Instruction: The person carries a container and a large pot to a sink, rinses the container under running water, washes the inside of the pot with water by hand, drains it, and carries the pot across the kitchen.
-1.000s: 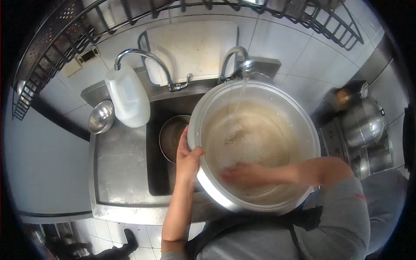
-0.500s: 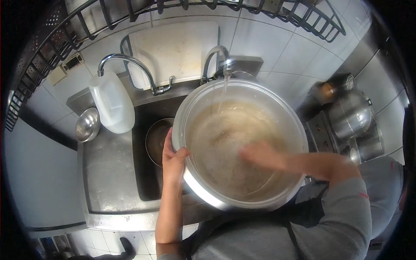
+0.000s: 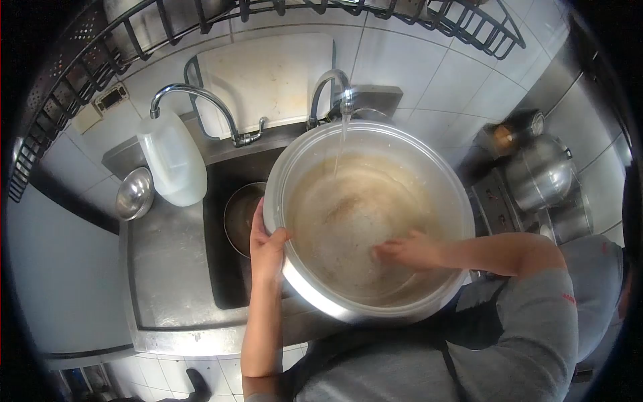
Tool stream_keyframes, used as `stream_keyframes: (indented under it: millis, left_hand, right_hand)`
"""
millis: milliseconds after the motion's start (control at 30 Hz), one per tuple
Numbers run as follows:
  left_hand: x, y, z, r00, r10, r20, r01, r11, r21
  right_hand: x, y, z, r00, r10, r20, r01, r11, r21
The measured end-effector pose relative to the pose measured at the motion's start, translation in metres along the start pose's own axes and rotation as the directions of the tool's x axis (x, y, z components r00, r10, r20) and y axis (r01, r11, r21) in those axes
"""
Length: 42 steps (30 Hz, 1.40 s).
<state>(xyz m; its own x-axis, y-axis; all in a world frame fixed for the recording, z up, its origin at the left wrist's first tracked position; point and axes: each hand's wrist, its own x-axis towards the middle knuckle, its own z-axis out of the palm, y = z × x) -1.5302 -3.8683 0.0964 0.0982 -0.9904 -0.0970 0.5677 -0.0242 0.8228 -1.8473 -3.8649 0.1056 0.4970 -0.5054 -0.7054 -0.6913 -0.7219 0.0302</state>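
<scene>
My left hand (image 3: 270,244) grips the left rim of a large, wide metal pot (image 3: 301,295), thumb over the edge and fingers against the outer wall. Cloudy beige water (image 3: 335,241) fills much of the pot, and what lies on its bottom is hard to make out. Into this water dips my right hand (image 3: 405,251), right of the middle; its fingers are blurred and partly submerged, so their pose is unclear. From the right tap (image 3: 345,100) a stream of water runs into the back of the pot.
The pot stands over a steel sink (image 3: 218,288) with a round metal bowl (image 3: 241,221) in it. Left are a white plastic jug (image 3: 175,164) and a steel bowl (image 3: 135,193). A white board (image 3: 268,80) leans behind the taps; a wire rack (image 3: 281,8) hangs above. Steel pots (image 3: 539,174) stand right.
My right hand has moved slightly down and to the right within the cloudy water. My left hand keeps its hold on the rim, and the tap still runs.
</scene>
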Motion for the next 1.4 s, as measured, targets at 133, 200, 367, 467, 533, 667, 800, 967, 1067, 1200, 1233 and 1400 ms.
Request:
stream_keyframes:
  millis: [133,200,367,467,533,667,800,967,1067,1200,1233,1400]
  left_hand:
    - [-0.001,0.001,0.003,1.000,0.003,0.004,-0.003,1.000,-0.005]
    - [0.000,0.001,0.006,1.000,0.022,-0.008,-0.022,1.000,-0.004]
    - [-0.003,0.004,0.005,1.000,0.008,0.003,-0.008,0.999,0.034]
    - [-0.004,0.002,0.003,1.000,0.012,-0.012,-0.011,0.999,0.042]
    - [-0.003,0.001,0.003,1.000,0.016,-0.017,-0.015,0.999,0.048]
    - [-0.004,0.001,0.001,1.000,-0.001,-0.030,0.002,0.999,0.053]
    - [-0.007,0.003,0.005,1.000,0.004,-0.027,-0.003,1.000,0.031]
    - [-0.002,-0.002,0.002,0.999,0.023,-0.023,-0.022,0.999,0.045]
    - [-0.002,0.001,0.002,1.000,0.019,-0.012,-0.018,0.997,0.071]
    - [-0.006,0.005,0.007,1.000,0.005,-0.029,-0.004,0.998,0.055]
    - [-0.006,0.005,0.008,0.999,0.006,-0.036,-0.004,0.998,0.056]
    - [-0.007,0.003,0.006,0.999,0.006,-0.042,-0.003,0.997,0.081]
  right_hand:
    - [0.004,0.050,0.007,0.990,0.135,-0.033,-0.136,0.990,-0.033]
    - [0.028,0.014,-0.005,0.987,0.039,-0.153,-0.037,0.999,0.016]
    - [0.133,0.001,0.003,0.888,0.063,-0.455,0.237,0.786,0.571]
    - [0.134,0.037,-0.009,0.841,0.199,-0.503,0.093,0.862,0.498]
    - [0.122,0.024,-0.017,0.842,0.139,-0.521,0.012,0.961,0.276]
    - [0.160,-0.016,0.015,0.773,-0.108,-0.625,0.199,0.977,0.077]
    - [0.122,0.030,-0.024,0.861,0.193,-0.471,-0.029,0.942,0.333]
    - [0.084,-0.027,-0.016,0.882,-0.103,-0.460,0.103,0.994,-0.024]
    - [0.092,0.009,-0.022,0.869,0.057,-0.492,-0.032,0.998,0.059]
    - [0.085,0.047,0.002,0.907,0.224,-0.356,-0.040,0.889,0.457]
    - [0.087,0.044,0.011,0.897,0.115,-0.427,0.098,0.890,0.445]
    - [0.140,-0.086,0.025,0.509,-0.287,-0.811,0.508,0.861,0.014]
